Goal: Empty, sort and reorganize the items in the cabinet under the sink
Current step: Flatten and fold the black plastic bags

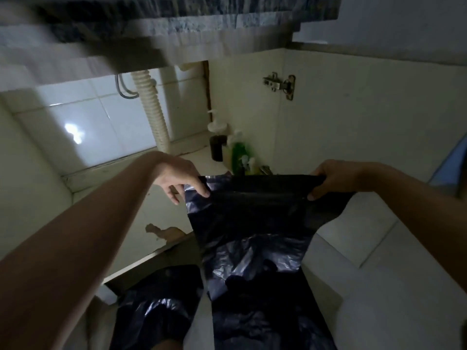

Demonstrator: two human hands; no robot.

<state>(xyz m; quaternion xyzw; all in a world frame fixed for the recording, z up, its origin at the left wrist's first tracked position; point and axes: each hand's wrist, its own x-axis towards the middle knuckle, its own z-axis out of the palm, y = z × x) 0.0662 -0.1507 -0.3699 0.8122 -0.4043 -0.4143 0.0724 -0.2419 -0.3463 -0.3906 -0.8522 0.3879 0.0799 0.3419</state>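
A black plastic bag (pixel 252 223) is held stretched before the open under-sink cabinet (pixel 247 97), its top edge pulled taut between two hands. Its upper left corner is pinched by the left hand (pixel 177 178), and its upper right corner is gripped in the curled fingers of the right hand (pixel 336 179); the rest hangs below both. Behind the bag, a dark pump bottle (pixel 217 145) and a green bottle (pixel 238 152) are seen inside the cabinet, right of a corrugated drain hose (pixel 151 109). A second black bag (pixel 156 306) lies at lower left.

Blurred countertop (pixel 177 18), black bag (pixel 252 236) cropped below, bottles (pixel 237 150) partly hidden
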